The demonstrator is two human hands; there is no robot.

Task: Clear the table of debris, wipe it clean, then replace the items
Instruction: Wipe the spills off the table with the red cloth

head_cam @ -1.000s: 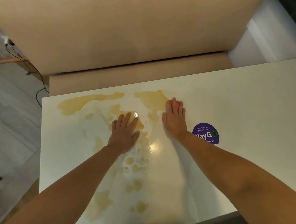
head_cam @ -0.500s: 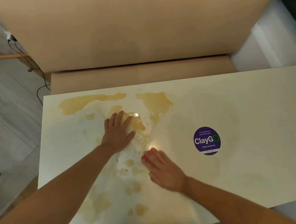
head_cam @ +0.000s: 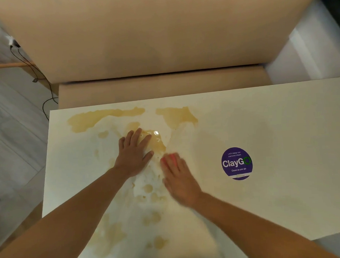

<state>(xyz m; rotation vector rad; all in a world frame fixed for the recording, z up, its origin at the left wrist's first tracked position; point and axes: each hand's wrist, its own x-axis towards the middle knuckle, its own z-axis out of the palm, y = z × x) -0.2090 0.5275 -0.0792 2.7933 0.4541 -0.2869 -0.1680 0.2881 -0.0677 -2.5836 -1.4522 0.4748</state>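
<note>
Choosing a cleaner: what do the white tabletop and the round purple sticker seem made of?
White tabletop: probably smooth glossy laminate; it mirrors a lamp and the yellowish spill pools on it unabsorbed. Round purple sticker: apparently printed vinyl or paper, lying flat.

purple sticker [head_cam: 237, 163] on table [head_cam: 280, 125], "ClayGO", "Clean as you go"

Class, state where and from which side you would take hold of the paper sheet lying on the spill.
Probably the far right corner, pinched from the right: the sheet lies flat, soaked in the middle under the left hand, while that corner looks drier.
</note>
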